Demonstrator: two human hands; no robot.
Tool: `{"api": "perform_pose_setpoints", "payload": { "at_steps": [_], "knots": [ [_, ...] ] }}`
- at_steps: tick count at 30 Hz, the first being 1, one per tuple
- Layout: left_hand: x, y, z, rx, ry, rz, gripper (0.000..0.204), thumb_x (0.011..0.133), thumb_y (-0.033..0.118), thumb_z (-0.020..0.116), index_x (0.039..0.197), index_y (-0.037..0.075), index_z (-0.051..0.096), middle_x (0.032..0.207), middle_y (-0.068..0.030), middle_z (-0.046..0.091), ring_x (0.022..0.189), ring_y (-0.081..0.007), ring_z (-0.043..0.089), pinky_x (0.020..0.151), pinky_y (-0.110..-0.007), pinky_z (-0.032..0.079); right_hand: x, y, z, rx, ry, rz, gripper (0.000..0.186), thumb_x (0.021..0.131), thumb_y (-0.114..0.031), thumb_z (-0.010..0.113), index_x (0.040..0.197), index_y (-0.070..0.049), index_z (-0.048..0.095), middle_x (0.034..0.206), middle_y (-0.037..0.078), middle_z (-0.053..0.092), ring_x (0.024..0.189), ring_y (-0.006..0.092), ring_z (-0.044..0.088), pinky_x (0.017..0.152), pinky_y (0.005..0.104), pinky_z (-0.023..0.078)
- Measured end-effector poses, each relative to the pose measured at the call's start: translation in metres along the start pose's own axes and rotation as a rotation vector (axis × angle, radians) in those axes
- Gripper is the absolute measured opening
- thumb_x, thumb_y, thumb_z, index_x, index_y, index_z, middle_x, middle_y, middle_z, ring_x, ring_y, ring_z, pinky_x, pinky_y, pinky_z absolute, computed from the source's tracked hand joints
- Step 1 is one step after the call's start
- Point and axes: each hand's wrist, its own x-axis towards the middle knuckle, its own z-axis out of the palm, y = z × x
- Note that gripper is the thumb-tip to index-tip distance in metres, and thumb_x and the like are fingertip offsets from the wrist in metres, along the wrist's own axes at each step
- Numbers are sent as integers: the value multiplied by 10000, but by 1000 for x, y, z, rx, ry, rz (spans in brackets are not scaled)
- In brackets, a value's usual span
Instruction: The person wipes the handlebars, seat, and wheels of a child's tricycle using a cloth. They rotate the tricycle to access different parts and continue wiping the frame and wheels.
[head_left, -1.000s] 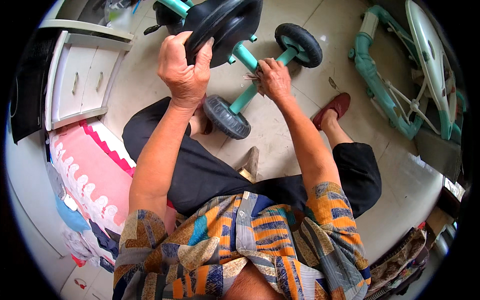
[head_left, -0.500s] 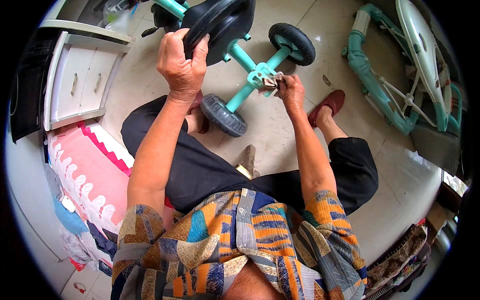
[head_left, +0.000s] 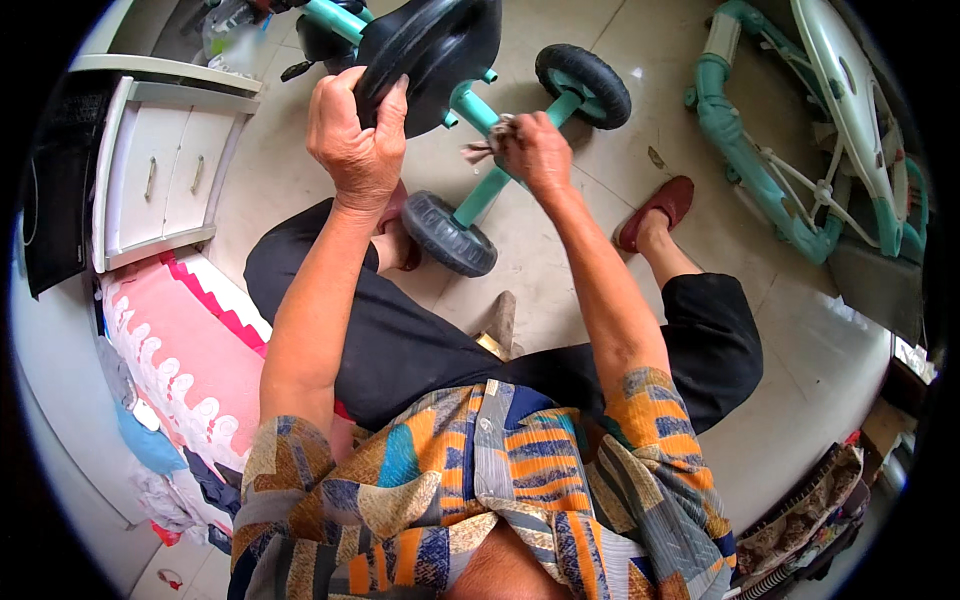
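Note:
A child's tricycle with a teal frame (head_left: 482, 196) stands on the floor ahead of me, its back axle toward me. My left hand (head_left: 358, 140) grips the rim of its black seat (head_left: 440, 60), thumb on top. In my right hand (head_left: 538, 152) is a crumpled greyish cloth (head_left: 488, 142), pressed against the teal tube where it meets the axle. That hand hides the bracket at the joint. One dark rear wheel (head_left: 450, 234) is near my left foot; the other rear wheel (head_left: 585, 86) lies farther right.
At left stands a white cabinet (head_left: 165, 165), with a pink cloth (head_left: 185, 345) with white trim below it. A folded teal and white frame (head_left: 730, 130) leans at the right. My red shoe (head_left: 660, 212) rests on the tiles. Bundled fabric (head_left: 810, 510) is at the lower right.
My right hand has moved left and slightly up with the cloth, from the axle bracket onto the tube. The left hand keeps its grip on the seat, shifted slightly left.

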Motion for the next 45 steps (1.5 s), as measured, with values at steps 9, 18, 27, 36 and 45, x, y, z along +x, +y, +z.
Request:
{"api": "perform_pose_setpoints", "payload": {
  "at_steps": [9, 18, 27, 36, 45],
  "knots": [
    [-1, 1, -3, -13, -14, 6, 243, 751, 89, 774, 929, 56, 611, 771, -74, 584, 698, -264, 582, 618, -358, 473, -26, 13, 6, -211, -178, -34, 181, 758, -221, 730, 879, -94, 684, 872, 109, 594, 816, 319, 643, 671, 448, 541],
    [1, 1, -3, 34, 24, 63, 268, 757, 126, 763, 965, 55, 609, 819, -97, 596, 752, -306, 600, 653, -390, 489, -55, 36, -69, -471, -503, 139, 241, 717, -259, 741, 872, -77, 701, 936, 165, 672, 879, 353, 674, 745, 453, 550],
    [-9, 7, -10, 19, 7, 32, 369, 813, 92, 715, 1152, 41, 579, 997, -118, 588, 935, -307, 587, 834, -385, 484, -77, 46, -187, -15, -357, 437, 285, 717, -222, 718, 943, -49, 731, 877, 202, 702, 858, 344, 685, 788, 423, 527],
    [-239, -19, -7, 71, -304, -956, 897, 739, 252, 801, 1394, -93, 296, 1373, -273, 415, 1289, -362, 415, 1081, -422, 325, -102, 8, -217, 239, -275, 382, 305, 726, -237, 742, 906, 4, 698, 797, 184, 690, 784, 308, 681, 734, 393, 520],
    [-285, 24, 11, -146, -218, -1551, 942, 621, 159, 903, 1299, -61, 287, 1281, -221, 460, 1148, -292, 527, 972, -374, 475, -116, -12, -214, 28, -153, 12, 165, 755, -127, 697, 865, -33, 619, 855, 166, 651, 805, 371, 644, 690, 453, 518]
  ]
}}
